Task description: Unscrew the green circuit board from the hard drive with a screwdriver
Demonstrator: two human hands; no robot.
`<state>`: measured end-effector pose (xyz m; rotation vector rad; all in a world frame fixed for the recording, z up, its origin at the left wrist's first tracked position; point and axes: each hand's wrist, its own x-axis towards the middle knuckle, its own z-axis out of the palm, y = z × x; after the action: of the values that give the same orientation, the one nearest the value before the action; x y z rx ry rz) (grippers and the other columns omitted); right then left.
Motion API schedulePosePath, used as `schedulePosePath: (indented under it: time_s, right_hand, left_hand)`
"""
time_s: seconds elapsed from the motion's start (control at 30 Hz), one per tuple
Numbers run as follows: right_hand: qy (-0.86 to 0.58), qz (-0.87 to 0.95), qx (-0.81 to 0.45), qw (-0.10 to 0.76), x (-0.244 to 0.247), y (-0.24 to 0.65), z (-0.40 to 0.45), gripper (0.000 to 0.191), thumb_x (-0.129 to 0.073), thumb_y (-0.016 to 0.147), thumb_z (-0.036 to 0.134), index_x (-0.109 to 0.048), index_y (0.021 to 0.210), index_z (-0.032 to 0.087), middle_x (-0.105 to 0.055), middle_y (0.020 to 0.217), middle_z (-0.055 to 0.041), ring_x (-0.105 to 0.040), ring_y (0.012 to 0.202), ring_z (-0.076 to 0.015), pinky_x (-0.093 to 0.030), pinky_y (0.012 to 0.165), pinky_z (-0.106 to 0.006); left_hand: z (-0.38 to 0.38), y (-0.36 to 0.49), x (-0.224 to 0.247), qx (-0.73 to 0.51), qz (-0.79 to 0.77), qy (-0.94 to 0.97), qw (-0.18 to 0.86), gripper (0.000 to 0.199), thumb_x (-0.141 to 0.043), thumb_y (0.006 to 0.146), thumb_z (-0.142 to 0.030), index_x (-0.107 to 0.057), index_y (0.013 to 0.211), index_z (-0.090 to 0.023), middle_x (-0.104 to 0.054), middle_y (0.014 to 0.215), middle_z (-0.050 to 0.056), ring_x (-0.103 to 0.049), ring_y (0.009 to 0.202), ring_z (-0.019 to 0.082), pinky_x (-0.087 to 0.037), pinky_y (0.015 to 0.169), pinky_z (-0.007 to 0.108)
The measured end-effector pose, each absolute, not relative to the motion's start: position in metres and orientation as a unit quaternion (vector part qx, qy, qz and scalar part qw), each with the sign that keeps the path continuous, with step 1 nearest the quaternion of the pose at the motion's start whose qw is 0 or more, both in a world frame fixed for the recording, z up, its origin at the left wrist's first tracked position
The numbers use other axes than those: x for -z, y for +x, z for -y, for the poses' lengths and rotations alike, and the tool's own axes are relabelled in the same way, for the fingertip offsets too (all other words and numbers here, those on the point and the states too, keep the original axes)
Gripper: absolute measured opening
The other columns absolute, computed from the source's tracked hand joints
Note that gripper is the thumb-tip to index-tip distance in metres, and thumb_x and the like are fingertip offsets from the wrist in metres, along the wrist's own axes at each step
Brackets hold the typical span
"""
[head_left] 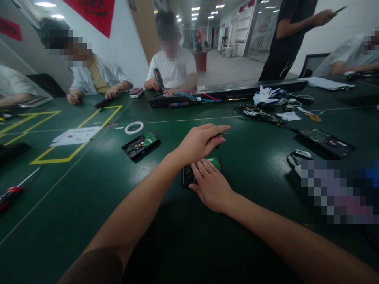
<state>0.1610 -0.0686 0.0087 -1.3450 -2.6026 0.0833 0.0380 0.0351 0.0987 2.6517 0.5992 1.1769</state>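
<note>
A hard drive (187, 175) with a black casing and a green circuit board lies on the table in front of me, partly covered by my hands. My right hand (211, 183) rests across its top with the fingers laid out flat. Above the drive's far side is my left hand (197, 142), its thumb and fingers curled around a small dark piece (218, 139) with a yellow spot. The fingers hide most of that piece, so its kind cannot be made out.
Another hard drive (140, 146) lies left, near a white ring (134, 127); a third drive (324, 142) is at right. A screwdriver (14, 191) lies far left. Cables and white gloves (268, 94) sit beyond. Across the table, a person holds a power drill (158, 78) over a long black panel.
</note>
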Motion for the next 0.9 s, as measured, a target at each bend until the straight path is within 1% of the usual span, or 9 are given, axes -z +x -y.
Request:
schedulePosePath:
  time_s: [0.13,0.23,0.33,0.47,0.53,0.63,0.73,0.9]
  right_hand:
    - [-0.453,0.885,-0.026,0.106,-0.0098,0.1608,0.0687,0.072,-0.046,0.11,0.049,-0.046,0.16,-0.002,-0.037,0.169,-0.0279,-0.029,0.161,-0.0393,-0.026,0.132,-0.055]
    - [-0.453,0.885,-0.027,0.106,-0.0087,0.1608,0.0681,0.072,-0.045,0.11,0.05,-0.046,0.16,-0.002,-0.038,0.169,-0.0278,-0.029,0.161,-0.0394,-0.026,0.132,-0.055]
    - [-0.453,0.885,-0.025,0.108,-0.0072,0.1608,0.0679,0.072,-0.045,0.109,0.05,-0.046,0.16,-0.001,-0.038,0.17,-0.0274,-0.028,0.162,-0.0395,-0.026,0.132,-0.055]
    - [-0.455,0.883,-0.029,0.115,-0.0066,0.1607,0.0684,0.071,-0.044,0.11,0.05,-0.047,0.16,0.001,-0.038,0.17,-0.0256,-0.027,0.162,-0.038,-0.025,0.132,-0.055]
    - [-0.457,0.882,-0.029,0.112,-0.0073,0.1604,0.0685,0.071,-0.043,0.11,0.051,-0.047,0.16,0.001,-0.039,0.17,-0.0253,-0.027,0.162,-0.038,-0.026,0.132,-0.055]
    - [-0.458,0.882,-0.032,0.103,-0.0088,0.1599,0.0682,0.074,-0.045,0.109,0.051,-0.044,0.162,-0.001,-0.037,0.17,-0.026,-0.027,0.162,-0.0391,-0.026,0.132,-0.055]
    - [-0.458,0.882,-0.033,0.103,-0.0102,0.1595,0.068,0.074,-0.046,0.109,0.051,-0.043,0.162,-0.001,-0.035,0.171,-0.0268,-0.027,0.162,-0.0397,-0.026,0.132,-0.055]
    - [-0.459,0.882,-0.031,0.105,-0.0121,0.1593,0.0688,0.072,-0.046,0.11,0.049,-0.046,0.161,-0.001,-0.036,0.17,-0.0269,-0.028,0.162,-0.0388,-0.026,0.132,-0.054]
  left_hand:
    - [-0.0358,0.0388,-0.0969,-0.418,-0.225,0.879,0.056,0.029,-0.077,0.099,-0.031,-0.075,0.124,-0.018,-0.076,0.101,0.006,-0.072,0.088,0.017,-0.057,0.082,0.03]
    - [-0.035,0.0389,-0.0972,-0.422,-0.233,0.874,0.057,0.027,-0.079,0.097,-0.034,-0.076,0.119,-0.018,-0.075,0.099,0.006,-0.071,0.085,0.016,-0.057,0.08,0.03]
    - [-0.0335,0.0387,-0.0993,-0.41,-0.227,0.88,0.075,0.025,-0.073,0.101,-0.028,-0.074,0.125,-0.018,-0.076,0.104,0.007,-0.071,0.088,0.017,-0.057,0.082,0.03]
    - [-0.0319,0.0388,-0.1008,-0.394,-0.211,0.889,0.1,0.032,-0.064,0.105,-0.021,-0.068,0.136,-0.019,-0.077,0.111,0.008,-0.072,0.094,0.017,-0.058,0.087,0.032]
    - [-0.0317,0.0393,-0.1,-0.4,-0.211,0.887,0.097,0.031,-0.065,0.105,-0.023,-0.069,0.135,-0.019,-0.076,0.111,0.008,-0.072,0.091,0.017,-0.058,0.086,0.032]
    - [-0.032,0.0399,-0.0981,-0.407,-0.221,0.883,0.079,0.029,-0.072,0.102,-0.029,-0.072,0.128,-0.018,-0.075,0.105,0.007,-0.071,0.086,0.016,-0.057,0.081,0.03]
    - [-0.0328,0.0398,-0.0969,-0.404,-0.232,0.882,0.072,0.028,-0.074,0.101,-0.031,-0.072,0.126,-0.019,-0.073,0.103,0.006,-0.07,0.086,0.016,-0.056,0.08,0.03]
    - [-0.0346,0.0395,-0.0948,-0.4,-0.233,0.884,0.068,0.034,-0.072,0.102,-0.032,-0.07,0.134,-0.02,-0.072,0.105,0.006,-0.069,0.088,0.017,-0.056,0.082,0.031]
